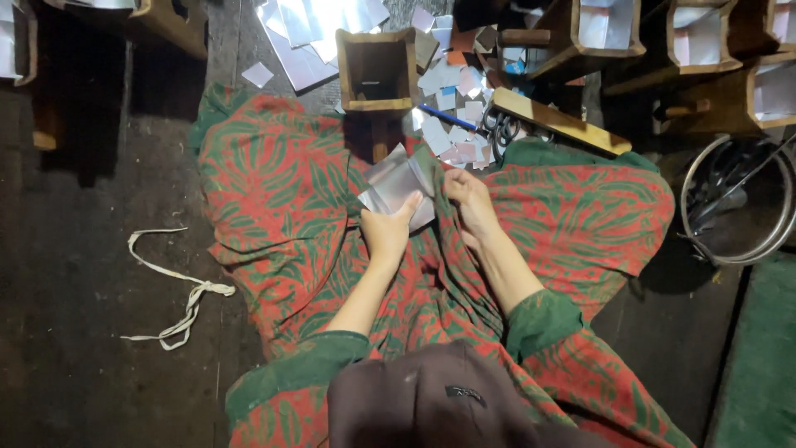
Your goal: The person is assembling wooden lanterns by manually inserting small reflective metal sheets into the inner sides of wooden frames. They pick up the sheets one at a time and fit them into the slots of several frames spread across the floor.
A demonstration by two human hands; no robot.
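A square wooden box (377, 70) stands open on the floor (75, 274) just beyond the lap, its inside dark. More wooden boxes (609, 29) along the far right edge hold white paper sheets, and a round metal basin (734, 203) at the right holds dark tools. The left hand (387, 232) grips a shiny silver sheet (396, 184) from below; the right hand (468, 195) pinches its right edge over the patterned cloth (274, 191).

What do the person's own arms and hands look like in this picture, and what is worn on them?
The left hand and right hand are bare: no gloves, and no rings or bracelets that can be made out. The forearms are uncovered. Each arm ends near the elbow in a dark green cuff on a red garment patterned with green leaves.
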